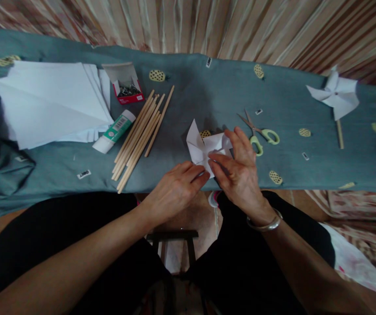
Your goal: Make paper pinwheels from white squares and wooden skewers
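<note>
Lap: the person's dark-clothed knees fill the near edge, forearms reaching forward over them to the table edge.
Left hand (175, 190): fingers drawn together, tips pinching the near corner of the folded paper piece (204, 146).
Right hand (240, 168): curled over the right side of the same paper, thumb and fingers pressing a flap toward its middle; a metal bangle (266, 224) sits on the wrist.
Paper's place: near the table edge on the teal cloth (207, 96), between the sticks and the scissors.
Step, as I judge it: flaps of a half-formed paper pinwheel being gathered to the centre.
Next move calls for: holding the flaps pinned at the centre while a fastener goes through, without letting them spring back.
Close by: green-handled scissors (262, 133) just right; a bundle of wooden sticks (140, 135) left.
Farther left: glue tube (114, 131), open red box of pins (127, 89), stack of white paper sheets (50, 103).
Far right: a finished pinwheel on a stick (335, 96).
</note>
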{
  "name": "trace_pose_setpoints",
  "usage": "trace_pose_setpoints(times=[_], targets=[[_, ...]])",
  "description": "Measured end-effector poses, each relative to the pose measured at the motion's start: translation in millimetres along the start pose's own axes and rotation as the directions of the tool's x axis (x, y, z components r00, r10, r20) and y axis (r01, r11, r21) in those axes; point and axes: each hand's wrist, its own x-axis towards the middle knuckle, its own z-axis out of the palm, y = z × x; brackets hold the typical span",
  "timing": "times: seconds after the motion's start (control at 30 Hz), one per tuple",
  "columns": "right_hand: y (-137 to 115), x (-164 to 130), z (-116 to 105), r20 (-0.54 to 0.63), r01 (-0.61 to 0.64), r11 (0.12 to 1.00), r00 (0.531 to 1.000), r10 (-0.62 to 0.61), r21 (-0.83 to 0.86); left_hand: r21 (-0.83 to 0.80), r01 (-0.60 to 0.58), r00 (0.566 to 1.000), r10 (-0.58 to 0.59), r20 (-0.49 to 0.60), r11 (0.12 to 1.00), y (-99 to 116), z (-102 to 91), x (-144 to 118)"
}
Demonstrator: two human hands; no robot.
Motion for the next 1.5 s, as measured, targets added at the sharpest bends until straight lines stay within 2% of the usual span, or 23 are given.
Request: trace_pose_setpoints(times=[0.17,0.53,0.73,0.8,0.9,1.0,1.1,1.3,1.5], targets=[[2,-1,2,-0.019,0.058,0.996,0.998,-0.059,-0.071,0.001,-0.003,1.000,0.003,-0.010,1.000,0,0.4,0],[-3,-4,2,0.049,0.115,0.980,0.993,-0.109,-0.161,0.006,0.018,1.000,-0.018,0.017,1.000,-1,1.5,-1],[-5,-4,3,0.068,0.094,0.972,0.994,-0.081,-0.215,-0.154,0.058,0.995,-0.069,-0.071,0.986,-13,-6.5,4],[-7,-4,2,0.103,0.099,0.967,0.992,-0.076,-0.235,-0.196,0.105,0.981,-0.133,-0.139,0.975,-22,-15.5,6],[-9,-5,0,0.134,0.090,0.959,0.989,-0.056,-0.267,-0.254,0.188,0.938,-0.251,-0.241,0.949,-38,-31.8,8],[-11,-8,1,0.128,0.075,0.953,0.991,-0.038,-0.293,-0.299,0.244,0.892,-0.334,-0.304,0.923,-50,-43.9,7],[-13,-10,4,0.114,0.073,0.945,0.993,-0.038,-0.319,-0.352,0.270,0.860,-0.389,-0.329,0.896,-54,-47.5,6],[-19,-12,8,0.071,0.040,0.934,0.997,-0.016,-0.354,-0.419,0.227,0.838,-0.395,-0.375,0.879,-50,-48.6,7],[-22,-9,6,0.100,0.072,0.927,0.994,-0.037,-0.369,-0.438,0.214,0.816,-0.406,-0.411,0.873,-53,-50.2,15]])
